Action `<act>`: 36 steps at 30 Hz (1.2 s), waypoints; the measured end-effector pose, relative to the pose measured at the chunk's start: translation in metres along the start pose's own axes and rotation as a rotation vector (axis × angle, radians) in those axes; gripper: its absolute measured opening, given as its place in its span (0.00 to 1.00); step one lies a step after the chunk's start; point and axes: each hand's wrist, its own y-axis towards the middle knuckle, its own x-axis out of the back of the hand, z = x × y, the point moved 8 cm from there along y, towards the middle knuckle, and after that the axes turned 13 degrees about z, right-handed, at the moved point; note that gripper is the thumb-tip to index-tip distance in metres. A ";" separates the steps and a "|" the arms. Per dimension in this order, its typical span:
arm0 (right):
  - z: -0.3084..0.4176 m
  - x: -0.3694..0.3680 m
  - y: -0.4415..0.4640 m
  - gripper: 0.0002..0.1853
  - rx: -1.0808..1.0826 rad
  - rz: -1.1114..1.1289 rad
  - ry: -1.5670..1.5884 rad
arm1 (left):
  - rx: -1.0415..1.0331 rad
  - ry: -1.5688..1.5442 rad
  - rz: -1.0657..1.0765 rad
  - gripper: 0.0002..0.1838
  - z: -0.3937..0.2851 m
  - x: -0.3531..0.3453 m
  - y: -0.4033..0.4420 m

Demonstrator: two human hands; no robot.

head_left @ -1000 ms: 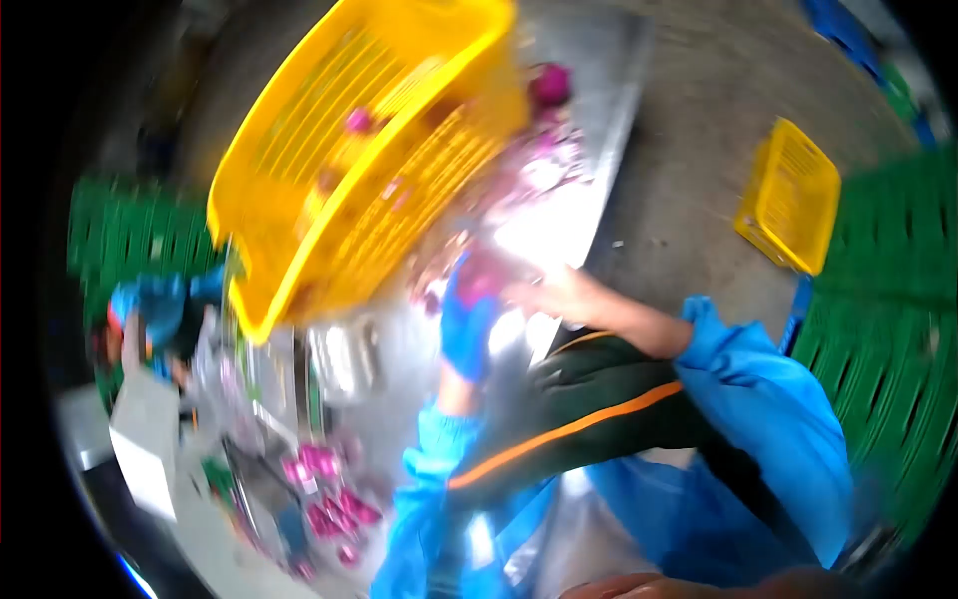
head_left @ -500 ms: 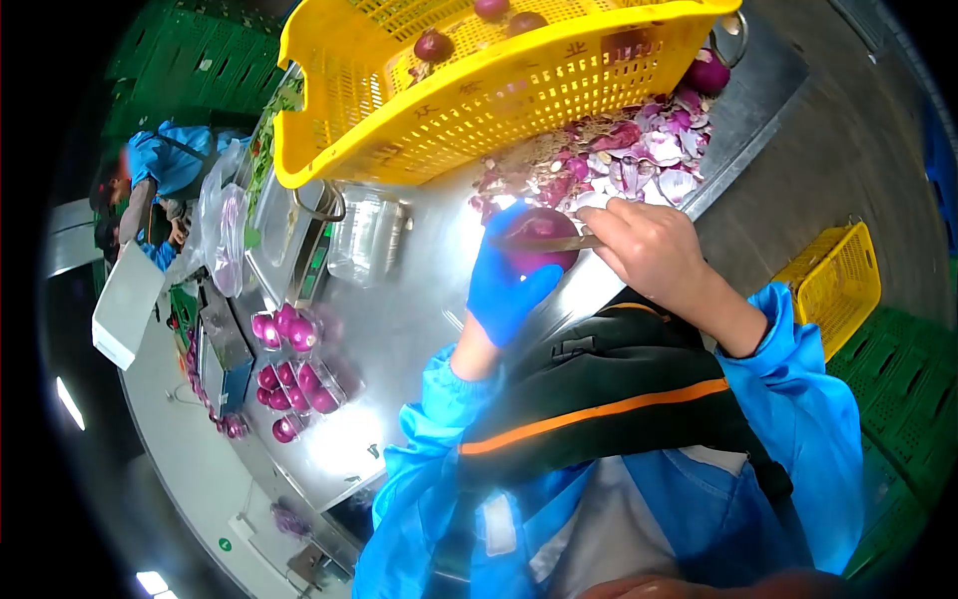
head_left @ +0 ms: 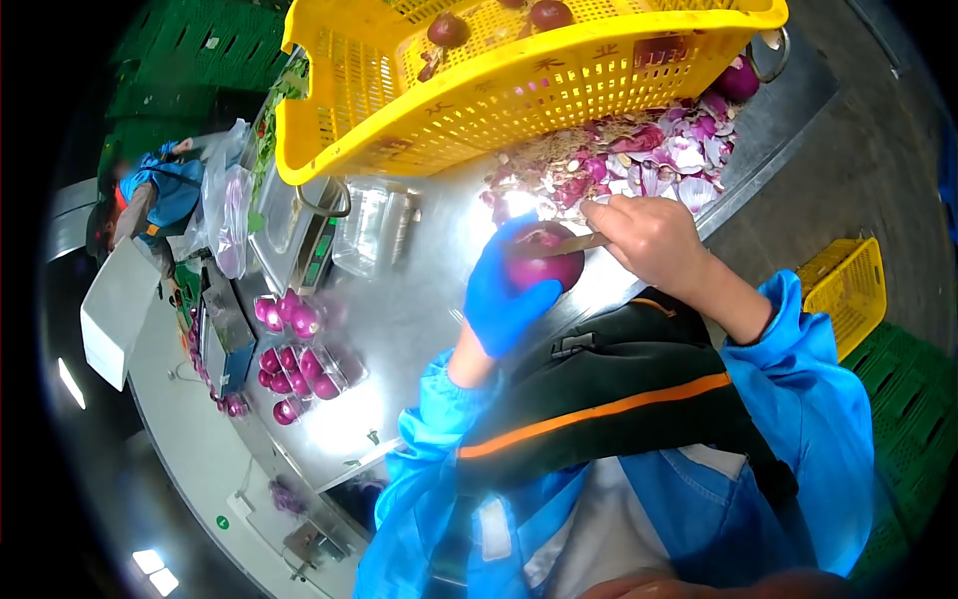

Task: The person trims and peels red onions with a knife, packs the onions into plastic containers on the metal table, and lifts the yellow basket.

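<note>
The red onion (head_left: 561,270) is at the middle of the frame, over the steel table (head_left: 419,265). The left hand (head_left: 507,292), in a blue glove, curls around its left side, with the thumb set along its lower edge. The right hand (head_left: 651,242), which wears no glove, has its fingers pressed together and pinches a small knife (head_left: 581,243); the blade lies against the onion's upper right side, but I cannot tell how deep it goes. Just above the 2 hands spreads a heap of onion skins (head_left: 654,160), purple and white, beside a big yellow crate (head_left: 529,95) with a few onions (head_left: 448,31) in it. 1 more onion (head_left: 736,80) rests near the crate's right end. To the left of the hands I see clear plastic containers (head_left: 371,230), and lower, clear trays filled with shiny purple onions (head_left: 289,371). In the upper left of the frame, another person (head_left: 172,195) wears blue. At right, a smaller yellow crate (head_left: 850,290) stands near green crates (head_left: 903,384).
</note>
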 end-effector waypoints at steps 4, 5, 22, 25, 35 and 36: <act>-0.008 -0.001 -0.006 0.19 -0.042 -0.011 -0.032 | -0.027 -0.043 -0.029 0.38 -0.010 0.002 -0.002; -0.012 -0.003 -0.006 0.19 -0.060 -0.010 -0.046 | -0.044 -0.074 -0.041 0.38 -0.013 0.003 -0.001; 0.079 -0.084 0.087 0.13 0.117 0.511 0.576 | 0.089 0.347 -0.470 0.36 0.094 0.055 -0.085; 0.148 -0.103 0.116 0.12 0.308 0.698 0.532 | 0.091 0.443 -0.650 0.35 0.081 0.078 -0.138; 0.093 -0.146 0.385 0.13 -0.047 0.310 0.896 | -0.079 -0.290 -1.048 0.35 0.211 0.065 -0.343; 0.084 -0.167 0.415 0.14 -0.092 0.301 0.972 | -0.082 -0.416 -1.154 0.37 0.234 0.041 -0.352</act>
